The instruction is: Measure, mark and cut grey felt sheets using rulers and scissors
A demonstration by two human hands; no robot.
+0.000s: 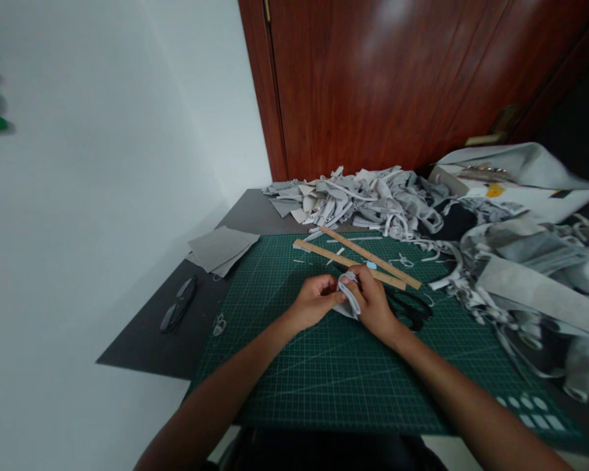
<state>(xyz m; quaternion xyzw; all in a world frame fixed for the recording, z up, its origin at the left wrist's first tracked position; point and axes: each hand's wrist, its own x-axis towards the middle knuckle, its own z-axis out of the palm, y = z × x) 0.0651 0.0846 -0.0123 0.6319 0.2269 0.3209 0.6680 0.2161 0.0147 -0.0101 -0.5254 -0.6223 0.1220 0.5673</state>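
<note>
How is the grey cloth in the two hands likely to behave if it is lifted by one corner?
The grey cloth would probably droop or unfold, since it bends easily into a curve between the left hand and the right hand. It is likely light, as it looks small and thin-layered.

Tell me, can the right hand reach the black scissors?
Probably yes: the black scissors' handles lie uncovered beside the right hand, though it might need to let go of the grey cloth it's holding first.
</note>
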